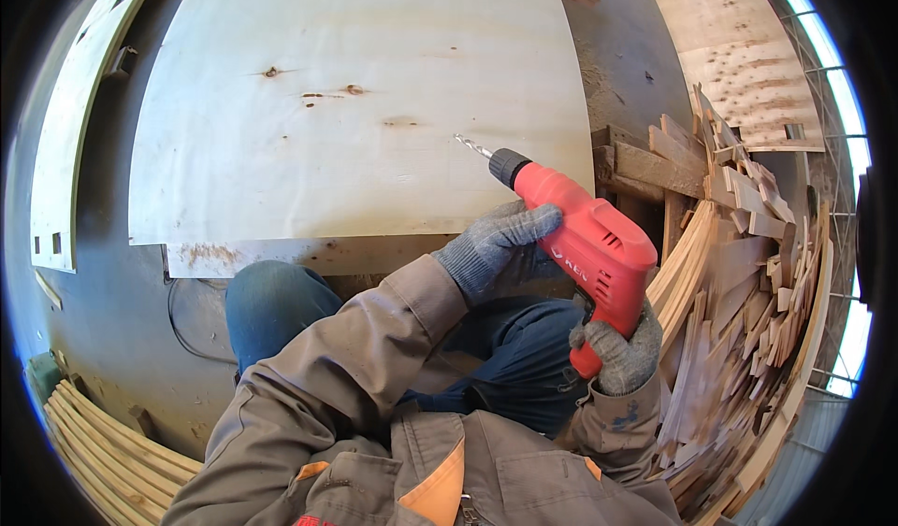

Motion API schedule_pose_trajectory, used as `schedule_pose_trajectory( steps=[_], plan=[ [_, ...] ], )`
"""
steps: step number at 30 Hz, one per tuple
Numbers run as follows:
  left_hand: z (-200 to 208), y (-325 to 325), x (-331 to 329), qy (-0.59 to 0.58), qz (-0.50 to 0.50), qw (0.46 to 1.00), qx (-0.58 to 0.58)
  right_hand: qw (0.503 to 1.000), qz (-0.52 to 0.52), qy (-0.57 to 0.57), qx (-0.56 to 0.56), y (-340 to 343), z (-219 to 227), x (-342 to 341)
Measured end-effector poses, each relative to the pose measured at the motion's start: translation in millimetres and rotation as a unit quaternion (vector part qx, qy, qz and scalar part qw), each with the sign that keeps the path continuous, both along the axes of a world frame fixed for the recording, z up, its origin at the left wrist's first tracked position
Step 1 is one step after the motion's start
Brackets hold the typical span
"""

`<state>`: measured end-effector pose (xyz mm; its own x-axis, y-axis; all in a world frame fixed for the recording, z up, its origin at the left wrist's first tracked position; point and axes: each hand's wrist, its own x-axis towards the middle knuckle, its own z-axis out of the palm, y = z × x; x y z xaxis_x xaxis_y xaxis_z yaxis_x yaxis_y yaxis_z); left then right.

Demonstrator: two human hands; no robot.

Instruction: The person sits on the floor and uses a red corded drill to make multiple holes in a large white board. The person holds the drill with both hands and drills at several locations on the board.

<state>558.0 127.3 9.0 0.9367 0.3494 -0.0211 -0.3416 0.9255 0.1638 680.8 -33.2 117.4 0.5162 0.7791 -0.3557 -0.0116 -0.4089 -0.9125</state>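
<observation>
A red power drill (599,245) with a black chuck is held between both my gloved hands, its silver twist bit (474,145) pointing up and left over a plywood sheet (374,171). My left hand (505,241), in a grey knit glove, supports the drill's body from its left side near the front. Wrapped round the handle is my right hand (622,348), close to the trigger. The pale sheet spreads out in front of my knees and carries several dark knots. Under its near edge another board (243,257) shows.
Scrap wood strips (748,273) are heaped at the right, beside a bundle of long thin slats (687,255). Another plywood panel (739,58) with square cutouts lies far right, and a narrow panel (79,124) stands left. Stacked wooden strips (112,461) and a dark cable (178,330) lie lower left.
</observation>
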Motion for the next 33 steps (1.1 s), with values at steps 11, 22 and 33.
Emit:
schedule_pose_trajectory(
  steps=[11, 22, 33],
  plan=[
    [-15.2, -0.1, 6.4, 0.013, 0.010, 1.000, -0.009, 0.999, -0.001, 0.047, -0.006, 5.5, -11.0, 6.2],
    [-14.5, 1.7, 6.8, 0.026, 0.011, 1.000, -0.007, 0.999, -0.009, 0.048, 0.015, 3.9, -18.1, 8.6],
    [-14.7, 0.8, 7.9, 0.042, 0.020, 0.999, -0.021, 0.998, 0.011, 0.052, 0.018, 13.5, -7.6, 7.7]
  ],
)
